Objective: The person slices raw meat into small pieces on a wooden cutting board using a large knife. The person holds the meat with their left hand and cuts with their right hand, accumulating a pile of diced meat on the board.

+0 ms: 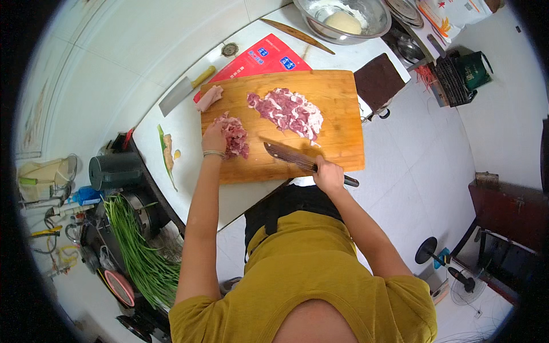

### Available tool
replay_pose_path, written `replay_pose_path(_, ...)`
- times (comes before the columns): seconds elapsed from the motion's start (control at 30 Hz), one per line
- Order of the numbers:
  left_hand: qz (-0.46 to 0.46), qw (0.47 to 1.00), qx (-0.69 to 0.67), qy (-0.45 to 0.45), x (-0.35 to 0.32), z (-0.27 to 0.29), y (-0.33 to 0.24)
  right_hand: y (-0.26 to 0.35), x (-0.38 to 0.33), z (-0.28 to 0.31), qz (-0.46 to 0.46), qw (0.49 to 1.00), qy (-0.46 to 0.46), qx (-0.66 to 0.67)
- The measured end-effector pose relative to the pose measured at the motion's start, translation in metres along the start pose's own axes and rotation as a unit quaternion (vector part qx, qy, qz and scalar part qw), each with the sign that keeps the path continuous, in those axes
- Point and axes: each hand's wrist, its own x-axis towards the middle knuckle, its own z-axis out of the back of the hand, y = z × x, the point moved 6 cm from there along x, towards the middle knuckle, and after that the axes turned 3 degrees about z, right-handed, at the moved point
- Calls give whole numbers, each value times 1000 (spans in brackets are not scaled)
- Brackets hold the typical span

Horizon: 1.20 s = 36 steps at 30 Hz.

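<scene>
My right hand is wrapped round the black handle of a kitchen knife. Its dark blade lies low over the cutting board, pointing left. At the board's left side my left hand has its fingers closed into a heap of cut raw meat; the fingertips are partly hidden. Beyond the knife, a larger spread of sliced red-and-white meat covers the board's upper middle. A pale pink piece of meat rests at the upper left corner.
A cleaver lies left of the board, near a green onion and ginger. Behind are a red sheet, a wooden rolling pin and a metal bowl with dough. Green stalks sit lower left; a dark cloth hangs right.
</scene>
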Motion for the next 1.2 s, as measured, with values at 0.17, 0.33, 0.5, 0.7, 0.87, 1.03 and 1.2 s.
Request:
replay_pose_path(0.17,-57,998,-25,15,21,-20,-26,-26,-7,-4,-67,997,-9,39)
replay_pose_path(0.33,-183,978,-98,-5,35,-51,-87,-40,-13,-13,-106,990,-13,96)
replay_pose_path(0.5,-218,975,-41,10,50,-88,-115,-43,-19,-6,-137,983,2,121)
replay_pose_path(0.7,-141,985,-65,75,49,-94,-114,-51,-25,-8,-141,982,-11,122)
replay_pose_path(0.87,-168,969,-178,31,31,-76,-107,-51,-24,-9,-150,980,6,133)
replay_pose_path(1.03,-78,872,-475,90,-11,-49,-111,-52,-21,-13,-149,980,-14,131)
replay_pose_path(1.2,-153,934,-311,83,-62,-96,-63,-46,-16,-13,-135,982,-28,129)
